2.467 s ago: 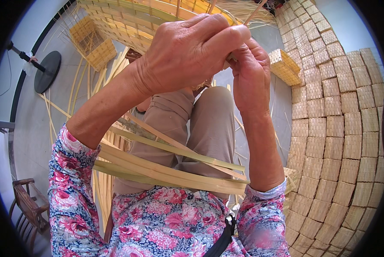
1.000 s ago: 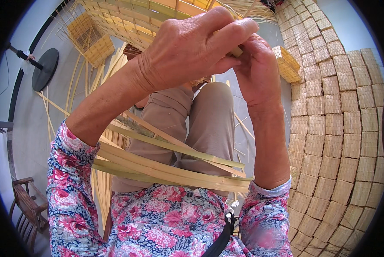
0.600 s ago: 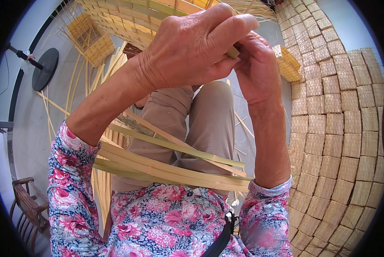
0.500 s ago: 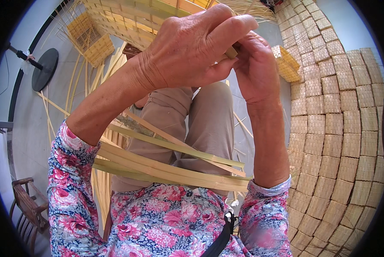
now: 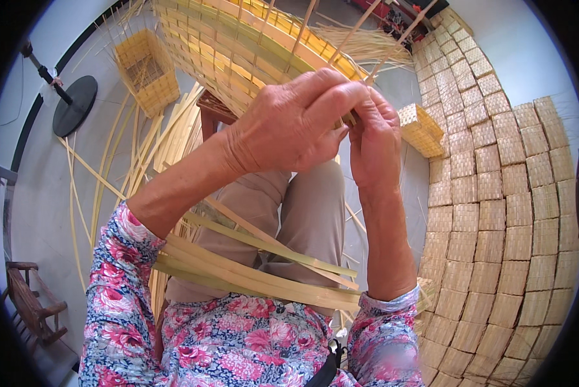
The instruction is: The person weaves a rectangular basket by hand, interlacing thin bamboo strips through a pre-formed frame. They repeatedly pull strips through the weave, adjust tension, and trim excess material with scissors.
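Above the large woven bamboo piece (image 5: 238,39), our left hand (image 5: 289,126) had crept slightly over the right hand (image 5: 373,138); both were still pinched shut on a thin bamboo strip (image 5: 349,117), so weaving continued.

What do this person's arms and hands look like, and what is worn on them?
Both hands are bare: the left hand and the right hand show no gloves, rings or watch. The forearms are uncovered. The floral sleeves, pink and red flowers on blue and white, are pushed up near the elbows; the right one ends in a pale cuff.
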`<state>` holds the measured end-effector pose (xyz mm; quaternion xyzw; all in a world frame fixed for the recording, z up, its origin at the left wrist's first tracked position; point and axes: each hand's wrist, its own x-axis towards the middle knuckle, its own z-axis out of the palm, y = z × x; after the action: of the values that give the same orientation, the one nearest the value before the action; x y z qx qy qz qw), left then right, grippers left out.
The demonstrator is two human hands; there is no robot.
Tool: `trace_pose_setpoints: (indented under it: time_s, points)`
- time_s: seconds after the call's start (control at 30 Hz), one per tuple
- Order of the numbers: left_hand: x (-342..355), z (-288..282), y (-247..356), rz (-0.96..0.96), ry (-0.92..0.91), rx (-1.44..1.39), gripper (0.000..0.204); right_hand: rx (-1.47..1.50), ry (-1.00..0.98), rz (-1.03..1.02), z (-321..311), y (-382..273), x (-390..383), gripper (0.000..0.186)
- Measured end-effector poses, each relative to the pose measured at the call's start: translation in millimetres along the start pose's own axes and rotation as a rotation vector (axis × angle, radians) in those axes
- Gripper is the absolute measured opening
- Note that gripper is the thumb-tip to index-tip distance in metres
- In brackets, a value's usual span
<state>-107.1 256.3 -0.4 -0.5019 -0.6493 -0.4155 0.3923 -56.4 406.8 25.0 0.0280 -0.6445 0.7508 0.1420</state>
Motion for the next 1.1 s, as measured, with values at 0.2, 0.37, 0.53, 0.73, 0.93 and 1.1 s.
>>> trace_pose_setpoints:
  time_s: [0.2,0.37,0.53,0.73,0.93,1.1]
  points:
    - [2.0,4.1,7.4,-0.051,0.061,0.068,0.056,0.042,-0.050,0.080,8.8,-11.7,-5.2,0.024]
    - [7.2,6.6,14.4,-0.111,0.039,0.147,0.054,0.002,-0.060,0.091,2.9,-12.9,-1.7,0.024]
    - [1.5,11.6,12.5,-0.074,0.100,0.124,0.052,-0.002,-0.081,0.024,3.4,-9.0,-0.4,0.026]
    - [-6.3,3.3,14.3,-0.077,0.046,0.061,0.058,-0.091,-0.033,-0.100,6.2,1.5,-0.2,0.023]
    - [-3.1,3.8,13.7,-0.050,0.038,-0.004,0.061,-0.442,0.023,-0.419,-0.5,10.2,3.0,0.018]
    - [-1.7,-9.3,6.3,-0.091,-0.007,-0.094,0.058,-0.180,-0.119,-0.169,-11.4,4.4,-2.4,0.024]
